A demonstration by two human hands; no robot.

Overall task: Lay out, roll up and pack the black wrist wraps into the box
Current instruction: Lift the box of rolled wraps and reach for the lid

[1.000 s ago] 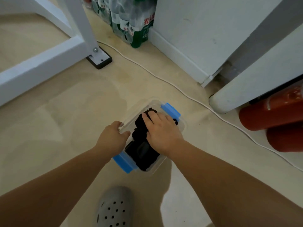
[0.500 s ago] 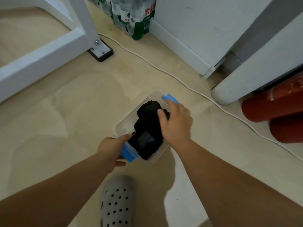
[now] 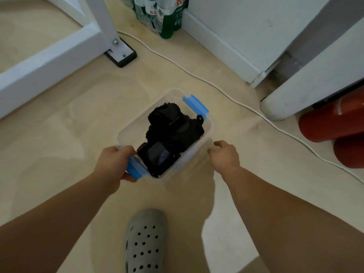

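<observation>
**Head view, looking down at the floor.** A clear plastic box [image 3: 126,133] with no lid on it stood on the beige floor [image 3: 65,138] at the centre of the view. Its long axis ran from 7 o'clock to 1 o'clock. The black wrist wraps [image 3: 173,131] lay inside it as rolled bundles packed against one another, filling most of the interior. One roll sat at the 1 o'clock end and another at the 7 o'clock end. A small black loop poked over the rim beside the far blue latch [image 3: 196,105].

The left hand [image 3: 114,162] gripped the 7 o'clock end of the box. Its fingers curled over the rim and its thumb lay under the near blue latch [image 3: 135,169].

The right hand [image 3: 224,156] was at 3 o'clock from the box, just beside the long wall. It was back-up, with the fingers loosely curled and nothing seen in them. Whether the fingertips touched the wall could not be told.

**Surroundings.**
- At 6 o'clock, near the bottom edge, was the toe of a grey perforated clog [image 3: 145,241].
- At 11 o'clock a white frame leg ended in a black foot plate [image 3: 121,54].
- At 12 o'clock a pack of green-labelled bottles [image 3: 157,14] stood against the white skirting.
- A white cable [image 3: 197,75] ran across the floor from 12 o'clock to 4 o'clock, passing behind the box and well apart from it.
- At 2 o'clock was the rounded end of a white post [image 3: 275,107].
- At 3 o'clock two red cylinders [image 3: 332,123] lay beside that post.
</observation>
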